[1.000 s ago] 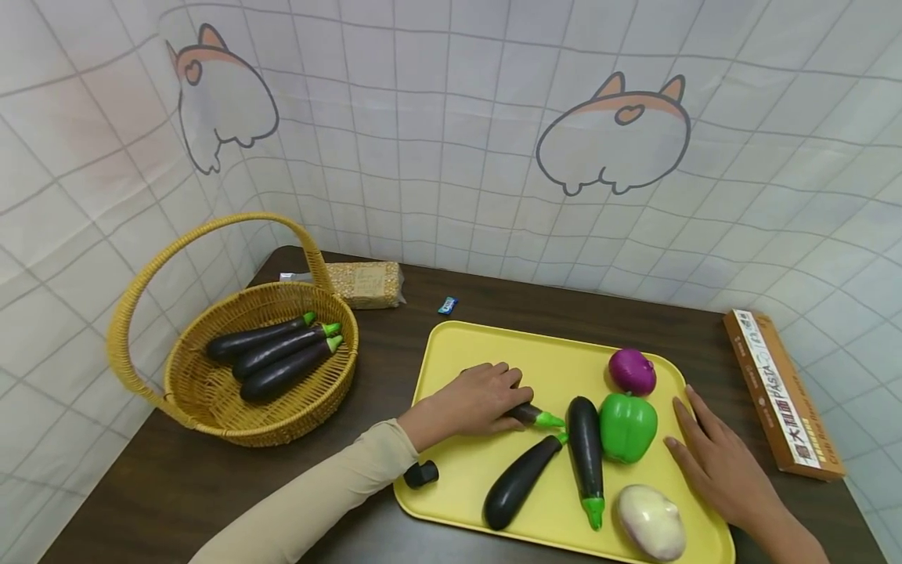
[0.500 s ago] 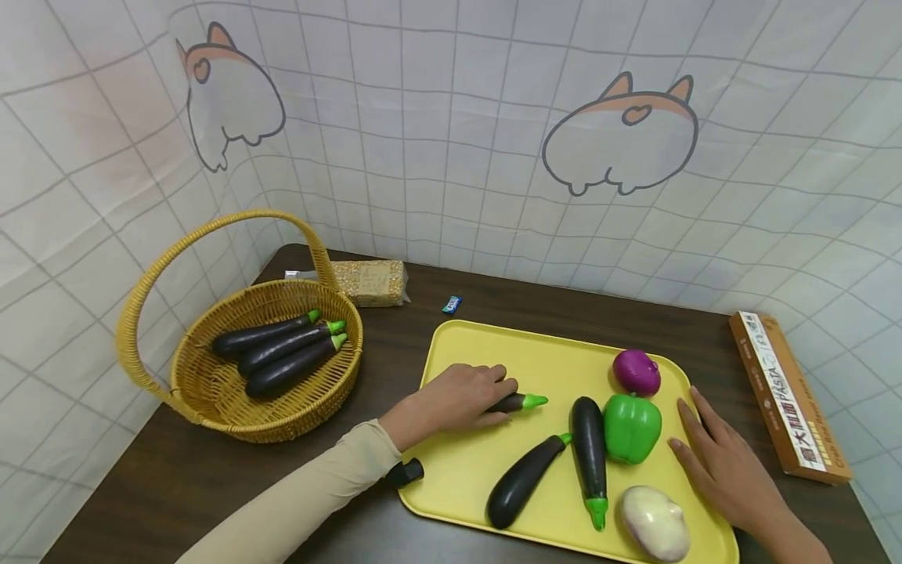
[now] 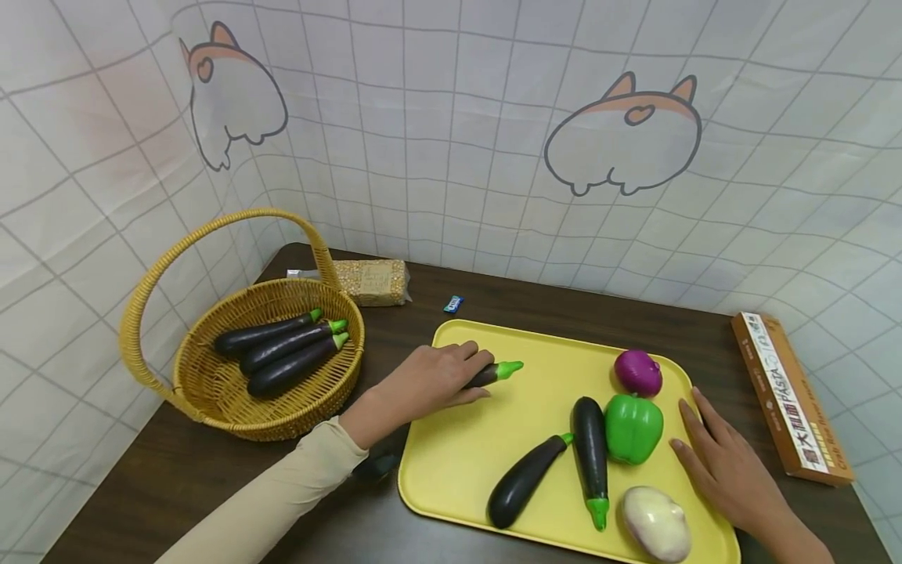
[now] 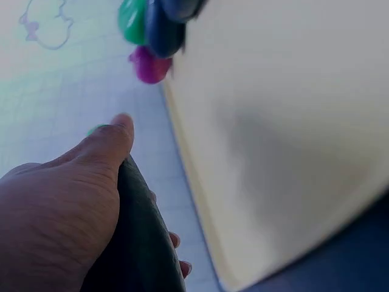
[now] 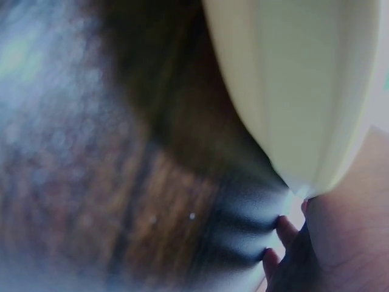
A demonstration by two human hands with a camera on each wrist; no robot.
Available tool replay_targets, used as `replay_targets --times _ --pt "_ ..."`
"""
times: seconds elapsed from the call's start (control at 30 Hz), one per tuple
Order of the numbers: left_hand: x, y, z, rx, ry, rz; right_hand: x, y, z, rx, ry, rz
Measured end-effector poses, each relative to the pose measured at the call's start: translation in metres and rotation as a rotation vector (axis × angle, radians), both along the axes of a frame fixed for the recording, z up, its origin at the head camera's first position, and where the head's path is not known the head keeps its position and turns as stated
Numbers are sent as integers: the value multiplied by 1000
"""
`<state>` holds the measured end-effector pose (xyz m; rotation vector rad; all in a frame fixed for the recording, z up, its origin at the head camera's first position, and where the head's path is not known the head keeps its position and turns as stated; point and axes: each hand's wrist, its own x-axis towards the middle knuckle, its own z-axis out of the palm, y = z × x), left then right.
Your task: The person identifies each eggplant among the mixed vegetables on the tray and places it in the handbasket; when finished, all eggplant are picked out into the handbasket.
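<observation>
My left hand [image 3: 440, 374] grips a dark eggplant [image 3: 484, 375] over the left part of the yellow tray [image 3: 451, 470]; its green stem end sticks out past the fingers. In the left wrist view the thumb lies along the eggplant [image 4: 137, 243], with fingertips showing round its far side. My right hand [image 3: 733, 466] rests on the tray's right edge, fingers spread. On the tray lie two more dark eggplants [image 3: 528, 482], a green bell pepper [image 3: 633, 429], a purple onion [image 3: 637, 373] and a pale, purple-tinged round vegetable [image 3: 655, 523].
A wicker basket [image 3: 338, 392] with a tall handle stands at the left, holding three eggplants [image 3: 299, 366]. Behind it is a bag of yellow kernels [image 3: 373, 282]. A small blue packet [image 3: 453, 304] lies beyond the tray, a pasta box [image 3: 792, 399] to its right.
My left hand has lifted the eggplant and carried it left and away, toward the tray's left edge. The right hand has stayed at the right edge.
</observation>
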<state>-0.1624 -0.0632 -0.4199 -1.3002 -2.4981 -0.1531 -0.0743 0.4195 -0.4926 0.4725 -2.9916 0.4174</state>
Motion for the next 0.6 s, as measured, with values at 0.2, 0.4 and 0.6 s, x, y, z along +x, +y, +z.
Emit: replay_targets --times 0.2,0.4,0.6 --pt "4 -27 23 64 -7 49 0 3 -1 -20 16 6" --pt "4 -57 42 96 -33 116 -2 5 -2 -22 9 11" --pt "4 -93 51 167 -84 218 -2 4 -3 -18 -7 14"
